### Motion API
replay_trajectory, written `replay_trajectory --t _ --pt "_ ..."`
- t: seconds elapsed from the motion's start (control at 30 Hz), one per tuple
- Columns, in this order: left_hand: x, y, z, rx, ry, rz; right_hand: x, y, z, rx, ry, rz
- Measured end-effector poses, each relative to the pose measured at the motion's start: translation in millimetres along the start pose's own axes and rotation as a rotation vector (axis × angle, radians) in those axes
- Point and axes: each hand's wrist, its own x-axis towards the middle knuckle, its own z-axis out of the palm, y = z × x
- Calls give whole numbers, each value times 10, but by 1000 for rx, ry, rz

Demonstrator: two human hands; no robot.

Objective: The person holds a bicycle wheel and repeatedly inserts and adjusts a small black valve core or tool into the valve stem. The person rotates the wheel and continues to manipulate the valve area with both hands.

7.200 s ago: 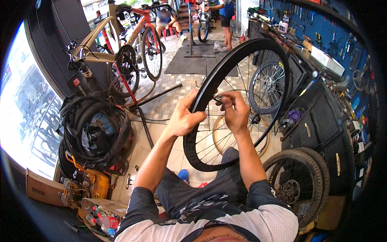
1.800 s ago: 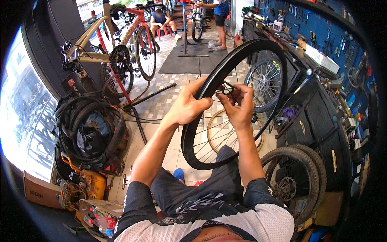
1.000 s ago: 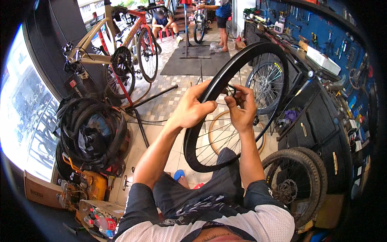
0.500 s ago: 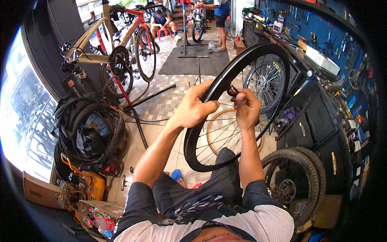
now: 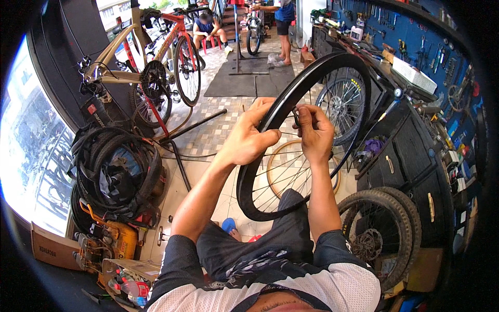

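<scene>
Black deep-rimmed spoked bicycle wheel stands tilted before you; your left hand keeps no slack, its grip clamped on the left side, apparently for steadiness, freeing your right hand, its grip pinched on a small dark object inside the curve.

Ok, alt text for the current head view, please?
A person's left hand grips a black spoked wheel by its rim while the right hand pinches a small dark object close by. Around them: a red bicycle, heaped black tyres and a blue wall hung with tools.
</scene>
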Motion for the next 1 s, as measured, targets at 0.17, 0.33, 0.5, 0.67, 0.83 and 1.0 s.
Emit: replay_trajectory --t 0.17,0.33,0.5,0.67,0.83,1.0 --pt "-17 -16 16 -80 26 -8 55 -185 -39 -276 32 -104" --pt "-35 -64 -12 -21 34 -42 26 -392 -1 -605 -9 -353" --pt "-79 -50 -47 -103 -9 -149 27 -454 -92 -323 -150 -154" --pt "-87 -68 -32 -348 -106 -54 35 -419 -363 66 -385 209" --pt "-96 -132 -112 -476 -198 -17 89 -436 -346 12 -46 97" --pt "-115 -106 -73 -431 -126 -76 486 -231 -470 -288 92 -177"
